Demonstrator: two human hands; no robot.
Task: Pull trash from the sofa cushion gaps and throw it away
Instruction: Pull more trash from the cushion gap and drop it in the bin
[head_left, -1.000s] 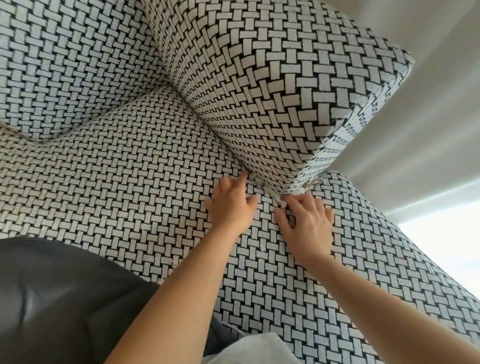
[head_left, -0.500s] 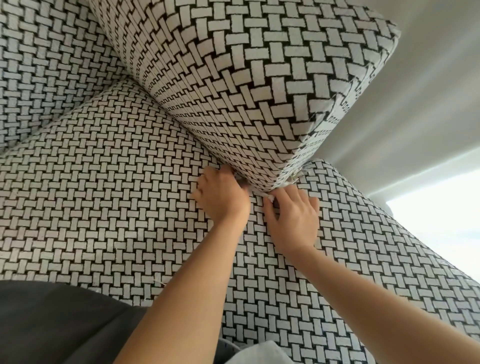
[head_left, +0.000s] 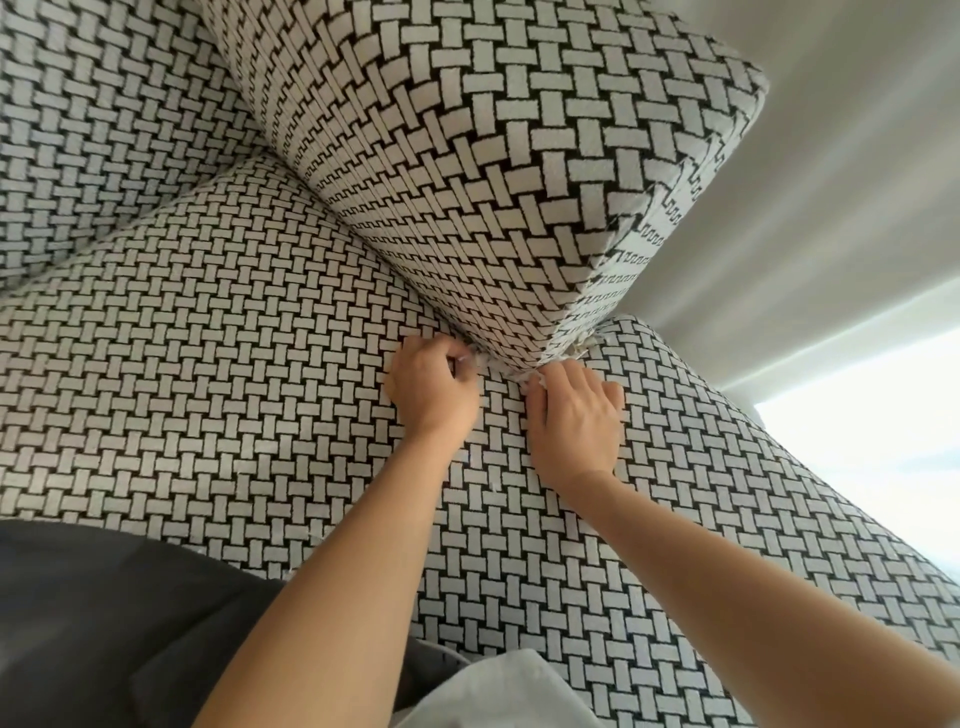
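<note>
Both hands at the sofa gap, far edge of seat cushion (head_left: 249, 364).
Left hand (head_left: 434, 387) and right hand (head_left: 576, 418), fingers curled, each pinch white scraps (head_left: 534, 381) lodged under back cushion (head_left: 493, 182), near-right corner.

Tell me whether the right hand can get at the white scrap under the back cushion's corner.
Probably yes. The right hand rests on the seat cushion beside the white scrap, whose end pokes from the gap; nothing lies between them. The back cushion hides the rest.
</note>
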